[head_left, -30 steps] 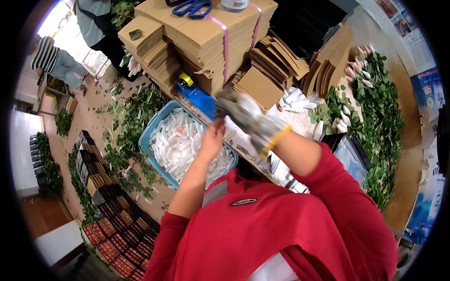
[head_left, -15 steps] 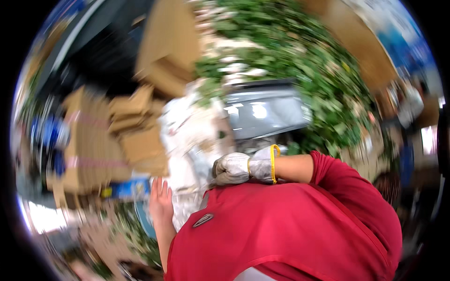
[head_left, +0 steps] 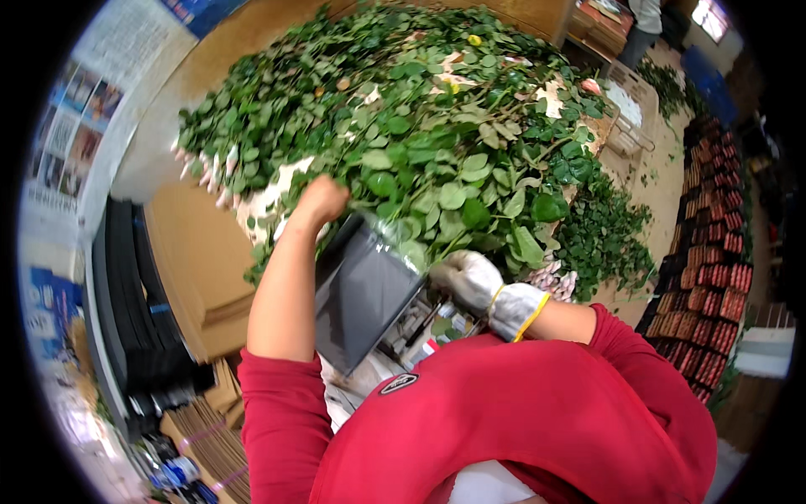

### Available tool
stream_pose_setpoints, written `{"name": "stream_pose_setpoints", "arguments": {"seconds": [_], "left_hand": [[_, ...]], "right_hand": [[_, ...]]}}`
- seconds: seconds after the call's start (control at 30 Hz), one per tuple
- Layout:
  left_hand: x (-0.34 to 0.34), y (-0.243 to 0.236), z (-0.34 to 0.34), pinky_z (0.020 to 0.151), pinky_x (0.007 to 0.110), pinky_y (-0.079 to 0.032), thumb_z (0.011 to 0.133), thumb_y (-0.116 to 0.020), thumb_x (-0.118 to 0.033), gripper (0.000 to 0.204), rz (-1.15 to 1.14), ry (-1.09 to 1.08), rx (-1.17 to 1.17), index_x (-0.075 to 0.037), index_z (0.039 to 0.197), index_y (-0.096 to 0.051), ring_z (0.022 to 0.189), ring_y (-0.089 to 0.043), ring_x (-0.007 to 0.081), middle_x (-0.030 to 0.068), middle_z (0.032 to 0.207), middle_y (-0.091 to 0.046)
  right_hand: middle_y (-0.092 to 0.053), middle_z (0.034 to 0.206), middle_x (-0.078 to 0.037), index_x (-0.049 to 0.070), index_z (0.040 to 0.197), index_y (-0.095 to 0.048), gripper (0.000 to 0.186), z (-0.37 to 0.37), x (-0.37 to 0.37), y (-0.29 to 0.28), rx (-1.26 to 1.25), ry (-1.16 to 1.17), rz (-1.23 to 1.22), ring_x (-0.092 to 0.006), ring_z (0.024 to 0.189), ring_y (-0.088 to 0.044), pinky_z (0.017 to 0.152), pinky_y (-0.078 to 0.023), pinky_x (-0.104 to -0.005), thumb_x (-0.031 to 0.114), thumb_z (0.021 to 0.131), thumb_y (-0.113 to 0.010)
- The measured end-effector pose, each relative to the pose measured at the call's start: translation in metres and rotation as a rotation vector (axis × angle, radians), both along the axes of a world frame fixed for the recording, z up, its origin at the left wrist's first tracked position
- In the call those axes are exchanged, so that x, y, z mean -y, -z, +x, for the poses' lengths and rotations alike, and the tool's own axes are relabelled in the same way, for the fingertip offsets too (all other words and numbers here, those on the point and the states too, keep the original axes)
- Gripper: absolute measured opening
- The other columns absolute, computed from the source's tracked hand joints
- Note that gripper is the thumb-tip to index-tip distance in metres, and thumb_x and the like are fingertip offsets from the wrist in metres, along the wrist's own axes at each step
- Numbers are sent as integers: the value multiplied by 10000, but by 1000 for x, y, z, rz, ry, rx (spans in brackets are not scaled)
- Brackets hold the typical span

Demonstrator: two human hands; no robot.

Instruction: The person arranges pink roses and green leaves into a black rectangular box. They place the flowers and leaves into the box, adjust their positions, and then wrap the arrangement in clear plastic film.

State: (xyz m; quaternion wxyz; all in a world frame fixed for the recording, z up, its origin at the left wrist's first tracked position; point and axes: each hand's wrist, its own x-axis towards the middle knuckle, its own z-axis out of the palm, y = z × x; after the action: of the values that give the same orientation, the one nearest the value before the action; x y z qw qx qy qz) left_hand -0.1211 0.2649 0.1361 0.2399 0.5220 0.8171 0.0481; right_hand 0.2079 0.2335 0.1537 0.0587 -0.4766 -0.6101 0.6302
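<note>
My bare left hand [head_left: 323,200] is closed at the edge of a pile of green leafy stems [head_left: 453,197], by the far corner of a dark grey, glossy flat sheet or stack [head_left: 357,290]. What its fingers hold, if anything, is hidden. Clear plastic [head_left: 388,233] shows along the sheet's far edge. My right hand [head_left: 468,279], in a grey-white work glove with a yellow cuff edge, is curled beside the leaves, right of the sheet. Its fingertips are hidden, and I cannot make out anything in them. Small tools and clutter [head_left: 428,328] lie between the sheet and my red apron.
Pale buds [head_left: 222,172] stick out at the pile's left edge. Flat cardboard [head_left: 197,252] and black sheets [head_left: 134,294] stand to the left. At right are a plastic crate [head_left: 630,118] and rows of red-and-black bundles [head_left: 701,277]. A person [head_left: 645,25] stands far right.
My view has swung to the right, toward the leafy pile. My left hand has gone from open, low beside the cardboard, to closed at the pile. My gloved hand remains curled.
</note>
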Motion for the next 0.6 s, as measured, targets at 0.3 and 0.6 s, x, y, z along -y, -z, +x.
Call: {"name": "stream_pose_setpoints", "arguments": {"seconds": [0.3, 0.6], "left_hand": [[-56, 54, -15, 908, 380, -498, 829, -684, -397, 473, -628, 737, 85, -92, 1191, -662, 1050, -632, 317, 154, 1179, -672], [64, -140, 85, 584, 347, -470, 914, -640, -137, 157, 720, -39, -99, 9, 924, -698, 594, -627, 261, 166, 696, -652]], "right_hand": [[-691, 827, -170, 92, 930, -716, 318, 11, -18, 52, 22, -405, 396, -354, 781, -678, 702, -528, -435, 375, 890, -577], [-709, 873, -159, 86, 891, -728, 274, 24, -30, 8, 286, -869, 512, -368, 849, -685, 707, -554, -433, 298, 758, -616]]}}
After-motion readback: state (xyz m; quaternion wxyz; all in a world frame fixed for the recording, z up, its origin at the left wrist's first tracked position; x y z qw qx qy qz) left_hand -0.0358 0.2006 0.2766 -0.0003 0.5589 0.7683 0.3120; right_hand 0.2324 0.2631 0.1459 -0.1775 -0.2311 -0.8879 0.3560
